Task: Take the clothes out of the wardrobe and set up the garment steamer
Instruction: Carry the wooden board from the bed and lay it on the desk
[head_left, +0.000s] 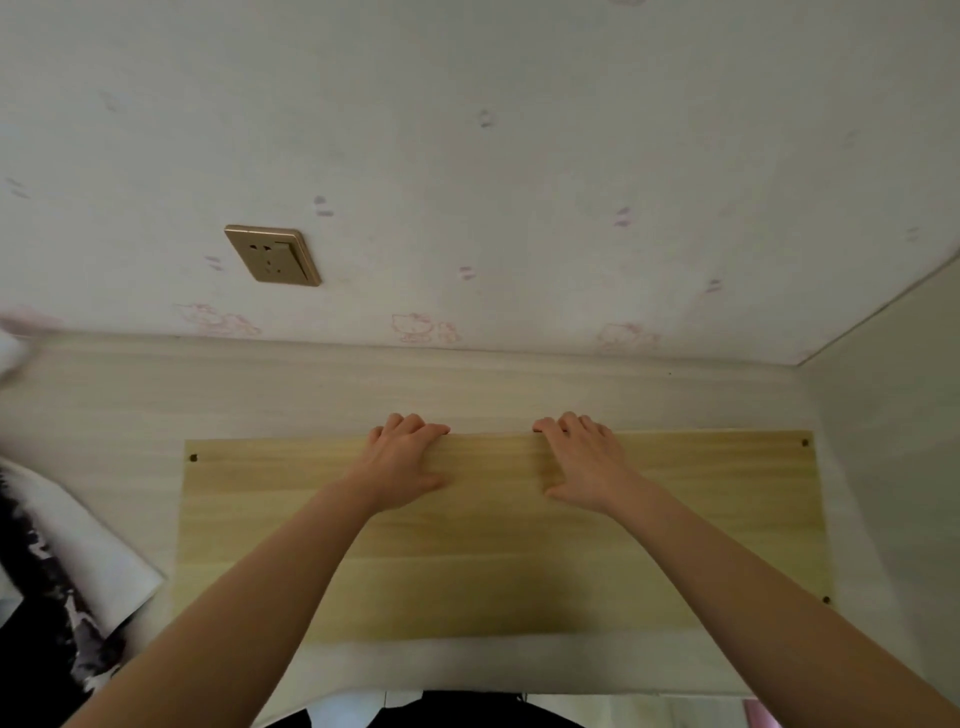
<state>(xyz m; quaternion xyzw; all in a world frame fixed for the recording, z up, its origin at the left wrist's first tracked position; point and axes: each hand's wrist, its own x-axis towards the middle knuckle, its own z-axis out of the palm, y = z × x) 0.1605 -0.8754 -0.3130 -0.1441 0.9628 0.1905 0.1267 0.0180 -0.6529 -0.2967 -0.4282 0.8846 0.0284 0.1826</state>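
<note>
While both arms reached forward: the person bent over a pale table (130, 395) set against a wall.
Board: a yellowish wooden board (498, 551) lay flat on the table, its far edge toward the wall, small screw holes at its corners.
Left hand: the left hand (402, 465) rested palm down on the board, fingers curled over the far edge and gripping it, thumb lying on the top face.
Right hand: the right hand (584, 465) mirrored it, fingers hooked over the same edge, just beside the left.
Why held so: the paired grip on the far edge looked suited to pulling or lifting the board evenly, so it would not twist; whether it was a loose panel or a fixed part could not be told.
Socket: a gold socket (272, 255) sat on the wall above the table, left of the hands, a likely place to plug in a steamer.
Task things: neither wardrobe nor steamer showed; a black-and-white cloth (57, 566) at the left edge might have been a garment.
Stage: probably early, with space being readied.
</note>
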